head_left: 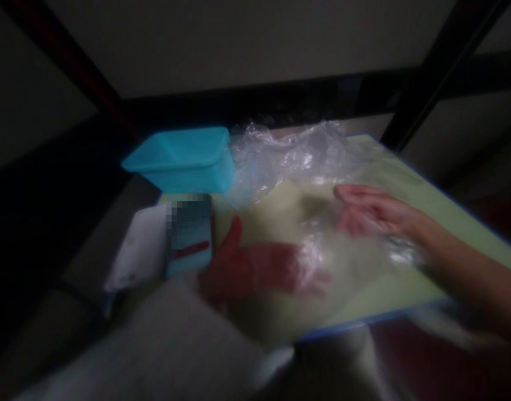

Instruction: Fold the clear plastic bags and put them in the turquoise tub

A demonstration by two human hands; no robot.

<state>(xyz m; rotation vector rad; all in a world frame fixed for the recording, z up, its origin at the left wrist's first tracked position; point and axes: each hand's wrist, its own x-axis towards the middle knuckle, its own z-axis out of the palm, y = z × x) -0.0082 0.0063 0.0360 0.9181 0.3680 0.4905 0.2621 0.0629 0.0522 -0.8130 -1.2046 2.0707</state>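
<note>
Touching clear plastic [305,159] by one bin [192,177], two hands [266,270] [374,209]: left spread, right's grip unclear.

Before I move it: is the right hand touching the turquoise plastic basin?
Apart. The head view shows yellow tabletop and crumpled clear plastic between the right hand and the turquoise plastic basin.

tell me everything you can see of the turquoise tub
The turquoise tub is rectangular and open-topped, smooth and plastic-looking, its walls flaring up to a rim. It stands upright at the back left of the pale yellow-green table. Crumpled clear plastic lies beside its right side, seemingly against it. The left hand and right hand are apart from it. Its inside floor is hidden.
</note>
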